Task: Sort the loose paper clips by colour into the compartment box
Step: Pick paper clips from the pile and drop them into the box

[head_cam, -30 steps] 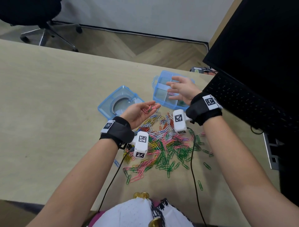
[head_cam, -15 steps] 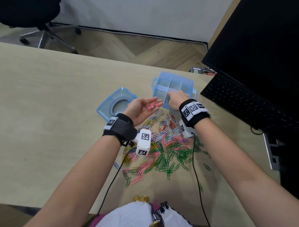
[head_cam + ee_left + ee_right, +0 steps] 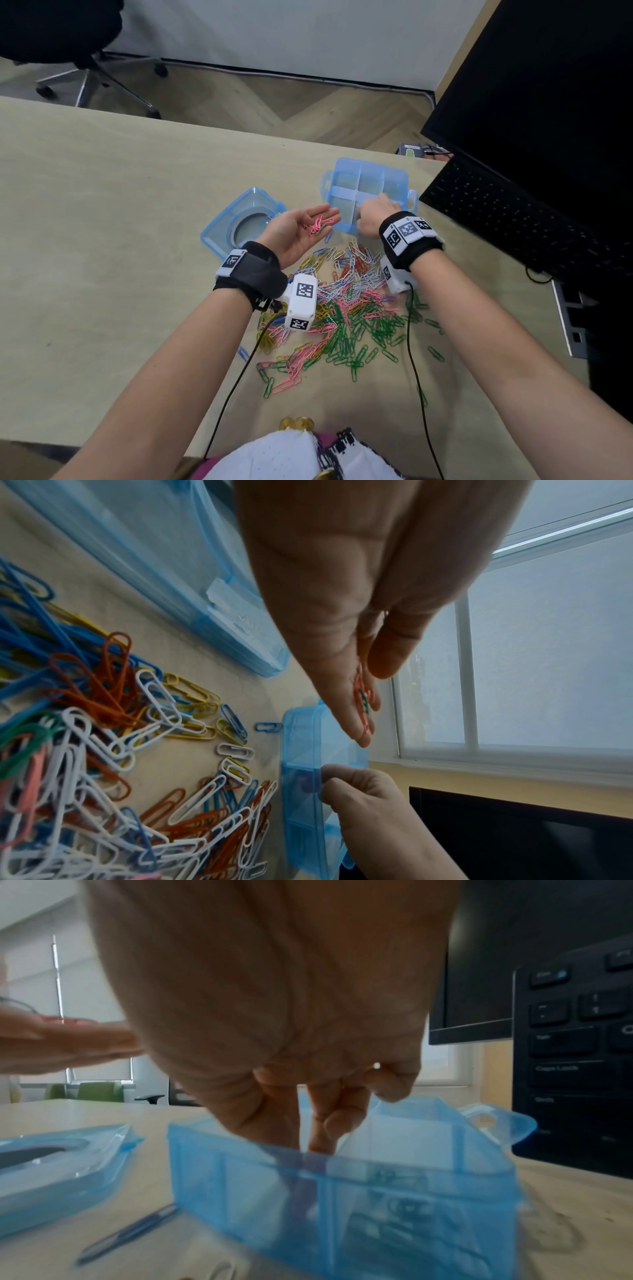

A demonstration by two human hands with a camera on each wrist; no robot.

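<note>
The blue translucent compartment box (image 3: 368,171) stands open at the far side of the pile of mixed-colour paper clips (image 3: 349,308). My left hand (image 3: 301,228) is held palm up to the left of the box, fingers straight, with a few pink clips (image 3: 317,226) lying on them. In the left wrist view those pink clips (image 3: 361,699) rest along the fingers. My right hand (image 3: 375,214) pinches the near wall of the box. The right wrist view shows its thumb and fingers (image 3: 318,1123) curled over the box rim (image 3: 411,1169).
The box's blue lid (image 3: 239,222) lies on the table left of my left hand. A black keyboard (image 3: 513,219) and monitor (image 3: 548,85) stand close to the right of the box. Camera cables (image 3: 416,377) trail through the clips. An office chair (image 3: 68,41) is beyond the table.
My right hand came back from above the box's far compartments and took hold of its near wall. My left hand stays palm up with the pink clips.
</note>
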